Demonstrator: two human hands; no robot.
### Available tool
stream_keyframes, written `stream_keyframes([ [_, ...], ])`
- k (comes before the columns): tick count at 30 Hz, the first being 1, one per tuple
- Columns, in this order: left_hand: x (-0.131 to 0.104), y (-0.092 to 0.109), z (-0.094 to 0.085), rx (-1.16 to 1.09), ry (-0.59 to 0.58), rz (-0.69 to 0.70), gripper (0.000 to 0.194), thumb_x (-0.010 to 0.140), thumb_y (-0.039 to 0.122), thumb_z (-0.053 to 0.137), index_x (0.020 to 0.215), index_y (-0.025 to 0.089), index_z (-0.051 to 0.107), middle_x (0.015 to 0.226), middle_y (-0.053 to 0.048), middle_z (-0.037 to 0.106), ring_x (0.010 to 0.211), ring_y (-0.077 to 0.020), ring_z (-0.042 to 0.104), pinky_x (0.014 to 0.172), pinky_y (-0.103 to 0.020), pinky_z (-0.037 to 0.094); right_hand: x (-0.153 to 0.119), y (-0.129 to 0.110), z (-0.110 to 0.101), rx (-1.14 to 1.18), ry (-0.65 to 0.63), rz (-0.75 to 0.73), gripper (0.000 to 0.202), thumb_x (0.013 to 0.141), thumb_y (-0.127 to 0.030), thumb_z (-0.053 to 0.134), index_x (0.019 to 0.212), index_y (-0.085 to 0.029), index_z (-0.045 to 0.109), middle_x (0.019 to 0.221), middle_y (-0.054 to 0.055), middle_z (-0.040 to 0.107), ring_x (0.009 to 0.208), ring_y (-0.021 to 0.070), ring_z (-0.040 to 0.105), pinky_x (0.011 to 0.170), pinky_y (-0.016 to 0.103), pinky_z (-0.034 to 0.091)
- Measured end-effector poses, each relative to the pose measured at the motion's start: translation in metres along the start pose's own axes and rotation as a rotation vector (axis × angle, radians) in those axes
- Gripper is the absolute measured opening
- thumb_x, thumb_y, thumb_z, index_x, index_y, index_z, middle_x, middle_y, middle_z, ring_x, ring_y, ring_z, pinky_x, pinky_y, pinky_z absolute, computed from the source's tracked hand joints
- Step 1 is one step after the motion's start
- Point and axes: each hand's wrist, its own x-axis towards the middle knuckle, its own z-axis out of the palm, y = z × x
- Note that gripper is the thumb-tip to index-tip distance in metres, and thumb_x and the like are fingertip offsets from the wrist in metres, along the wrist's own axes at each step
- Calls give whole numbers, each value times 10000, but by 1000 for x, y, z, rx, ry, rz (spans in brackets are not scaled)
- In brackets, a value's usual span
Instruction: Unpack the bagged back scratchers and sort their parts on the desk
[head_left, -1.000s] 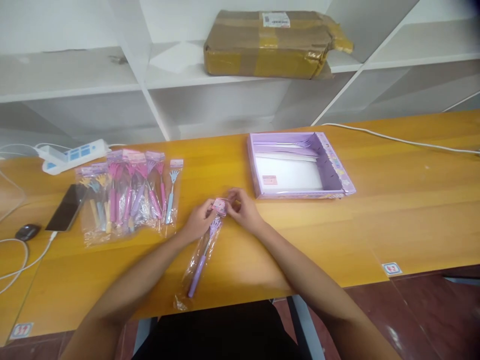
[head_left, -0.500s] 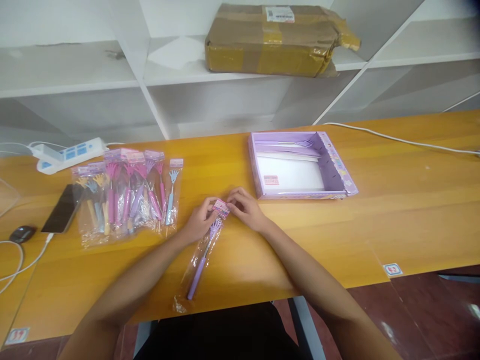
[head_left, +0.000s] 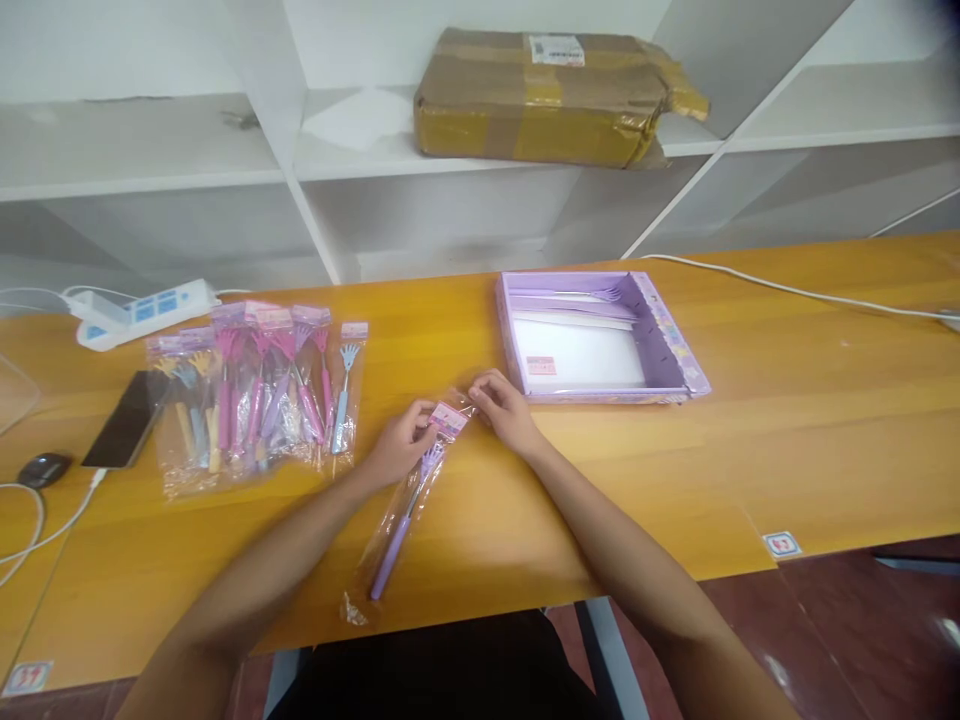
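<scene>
A bagged purple back scratcher (head_left: 391, 560) is held near the worktop's (head_left: 525, 540) front edge, label (head_left: 449, 421) pinched by the left hand (head_left: 403, 442), clear flap (head_left: 460, 397) by the right hand (head_left: 505, 412). A purple box (head_left: 600, 396) is set by the far edge.

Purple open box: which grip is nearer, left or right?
Right. The right grip is beside the near-left corner of the purple box; the left grip is farther left, at the pink label.
</scene>
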Motion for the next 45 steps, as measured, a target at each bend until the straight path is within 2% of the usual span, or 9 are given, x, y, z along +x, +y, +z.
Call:
stream_keyframes([
  [4, 0, 0, 2, 24, 27, -16, 407, 1045, 534, 603, 1305, 222, 572, 1040, -57, 823, 772, -203, 731, 670, -280, 498, -1, 1, -1, -97, -70, -117, 365, 988, -606, 715, 926, -257, 628, 912, 23, 544, 747, 190, 528, 667, 346, 472],
  [9, -2, 4, 2, 37, 25, 3, 379, 1050, 524, 596, 1276, 221, 592, 1006, -46, 824, 731, -190, 712, 639, -267, 462, -10, 0, 5, -351, -25, -290, 262, 1000, -497, 740, 1065, -282, 605, 1026, 74, 570, 892, 252, 598, 714, 393, 539],
  [13, -2, 5, 2, 86, 46, 12, 374, 1057, 517, 587, 1273, 211, 600, 936, -34, 816, 662, -169, 661, 616, -261, 425, -16, -1, 7, -451, -105, -364, 432, 902, -465, 859, 1175, -280, 580, 1181, 121, 576, 1102, 314, 614, 823, 453, 592],
  [18, -1, 2, 2, 32, 21, 22, 375, 1044, 510, 608, 1280, 218, 619, 1017, -57, 825, 779, -202, 725, 669, -272, 475, -15, -2, 7, -439, -22, -369, 73, 1034, -208, 609, 1062, -274, 595, 1131, 113, 573, 1082, 290, 614, 897, 474, 579],
  [21, -1, 2, 2, 15, 3, 22, 369, 1049, 497, 601, 1298, 226, 620, 1034, -55, 821, 811, -207, 735, 697, -277, 495, -11, -2, 3, -426, -44, -359, 132, 1028, -162, 560, 970, -260, 626, 1139, 113, 554, 1111, 290, 605, 948, 487, 555],
  [26, -3, 3, 2, 57, 18, 40, 364, 1053, 475, 588, 1316, 229, 640, 989, -38, 802, 772, -188, 706, 690, -274, 485, -8, -7, -2, -296, -180, -292, 118, 1047, -212, 564, 975, -246, 650, 1073, 85, 559, 1037, 256, 602, 892, 437, 550],
  [33, -2, 3, 2, 81, 33, 47, 347, 1059, 469, 585, 1296, 221, 637, 1013, -49, 802, 845, -206, 725, 760, -298, 511, -10, -7, 0, -263, -195, -280, 89, 1048, -341, 666, 1021, -255, 670, 1083, 78, 559, 955, 233, 601, 793, 391, 554],
  [40, -3, 7, 2, 91, 19, 45, 328, 1071, 455, 562, 1294, 223, 627, 996, -34, 795, 755, -180, 685, 676, -269, 468, -10, -4, 3, -347, -83, -320, 51, 1034, -297, 662, 1046, -249, 651, 1151, 97, 533, 1150, 280, 580, 1037, 490, 519],
  [45, -3, 10, 3, 85, 23, 59, 343, 1068, 447, 559, 1306, 214, 639, 997, -38, 795, 772, -178, 679, 693, -267, 462, -9, -4, 2, -306, -171, -272, 95, 1053, -329, 643, 1023, -244, 673, 1154, 98, 538, 1148, 273, 586, 1043, 482, 511],
])
